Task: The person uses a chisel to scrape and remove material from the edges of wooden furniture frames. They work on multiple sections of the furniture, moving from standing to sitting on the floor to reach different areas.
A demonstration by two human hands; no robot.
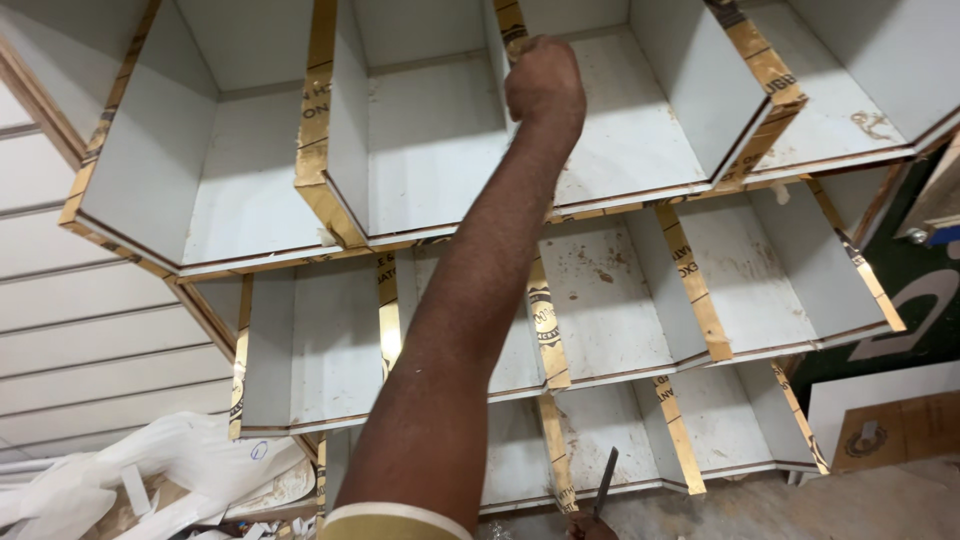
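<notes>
Edge-tape peel on white shelf unit: left hand fisted on gold film strip atop divider. Next likely: steady downward pull. Right hand holds dark blade.

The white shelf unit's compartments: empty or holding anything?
Empty. Every visible compartment of the shelf unit shows only bare white panels with some stains; the raised hand grips a gold-edged divider.

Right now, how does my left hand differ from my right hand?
The left hand is raised high, closed in a fist at the gold edge strip of an upper divider; the right hand sits low, mostly cut off by the frame. The left hand shows no tool; the right hand holds a dark slim tool pointing up. Both are in front of the white shelf unit.
</notes>
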